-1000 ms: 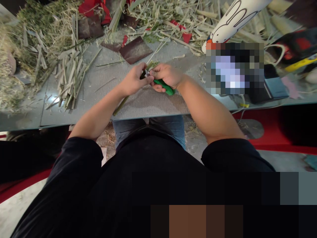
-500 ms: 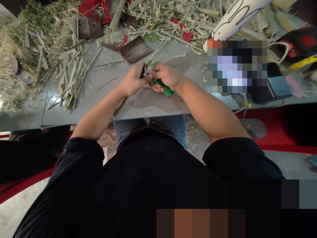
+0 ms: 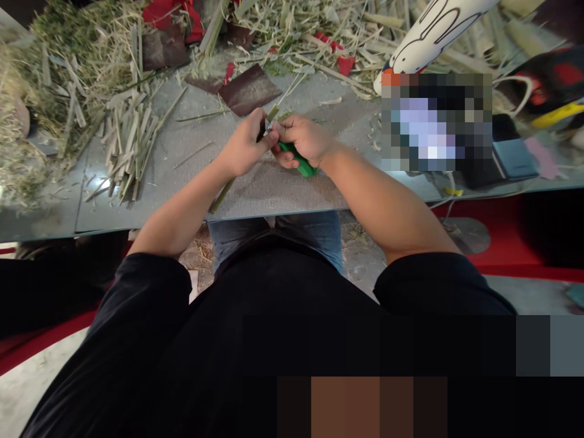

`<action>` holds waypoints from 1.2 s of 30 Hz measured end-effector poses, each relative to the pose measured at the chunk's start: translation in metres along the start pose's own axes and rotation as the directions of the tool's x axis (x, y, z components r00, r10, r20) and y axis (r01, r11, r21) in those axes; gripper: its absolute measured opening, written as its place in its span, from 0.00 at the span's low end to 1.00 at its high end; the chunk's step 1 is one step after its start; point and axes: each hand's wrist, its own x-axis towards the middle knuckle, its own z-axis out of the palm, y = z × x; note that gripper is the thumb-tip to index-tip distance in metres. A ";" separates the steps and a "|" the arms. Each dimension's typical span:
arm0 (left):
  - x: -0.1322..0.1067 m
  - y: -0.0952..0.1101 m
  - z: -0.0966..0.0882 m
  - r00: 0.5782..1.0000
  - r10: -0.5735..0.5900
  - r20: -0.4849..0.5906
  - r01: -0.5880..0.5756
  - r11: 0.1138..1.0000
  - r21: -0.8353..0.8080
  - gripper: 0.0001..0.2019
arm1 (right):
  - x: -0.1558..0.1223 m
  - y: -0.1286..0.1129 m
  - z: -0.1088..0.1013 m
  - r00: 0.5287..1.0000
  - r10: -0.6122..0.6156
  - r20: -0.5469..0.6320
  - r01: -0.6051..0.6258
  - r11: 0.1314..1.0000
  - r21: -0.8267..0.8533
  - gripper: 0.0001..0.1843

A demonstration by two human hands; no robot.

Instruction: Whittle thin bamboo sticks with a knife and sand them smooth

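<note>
My left hand (image 3: 244, 146) is closed around a thin green-brown bamboo strip (image 3: 222, 196), which slants under my wrist to the table's front edge. The strip's far end shows just beyond my fingers. In my right hand (image 3: 310, 141) is a knife with a green handle (image 3: 302, 164). Its short pale blade (image 3: 268, 127) lies against the strip, and the thumbs of both hands meet close to it. My fingers hide most of the blade and the contact spot.
On the left of the grey table (image 3: 182, 182) lies a heap of split strips (image 3: 128, 149). Shavings (image 3: 296, 27) cover the back, around a dark brown sheet (image 3: 250, 90). A white rabbit-printed cylinder (image 3: 426, 45), a blue-grey box-like item (image 3: 515, 159) and a blurred-out patch are on the right.
Both hands keep their grip at the same place. The right hand and the knife have shifted very slightly left; little else differs.
</note>
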 end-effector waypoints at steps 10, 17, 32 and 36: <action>0.010 -0.047 0.002 0.965 0.262 0.022 -0.263 0.962 0.076 0.21 | -0.001 -0.007 0.011 0.996 0.041 -0.079 -0.030 0.990 0.134 0.25; 0.010 -0.048 -0.001 0.942 0.332 0.045 -0.335 0.938 0.087 0.20 | -0.002 -0.011 0.010 0.990 0.136 -0.044 -0.128 0.980 0.151 0.30; 0.014 -0.053 0.000 0.947 0.320 0.017 -0.320 0.948 -0.011 0.23 | 0.000 -0.005 0.017 0.994 0.006 -0.106 0.004 0.995 0.097 0.31; 0.009 -0.044 -0.003 0.948 0.292 0.128 -0.287 0.956 -0.056 0.24 | -0.007 -0.009 -0.002 0.987 0.066 0.144 -0.070 0.997 0.026 0.31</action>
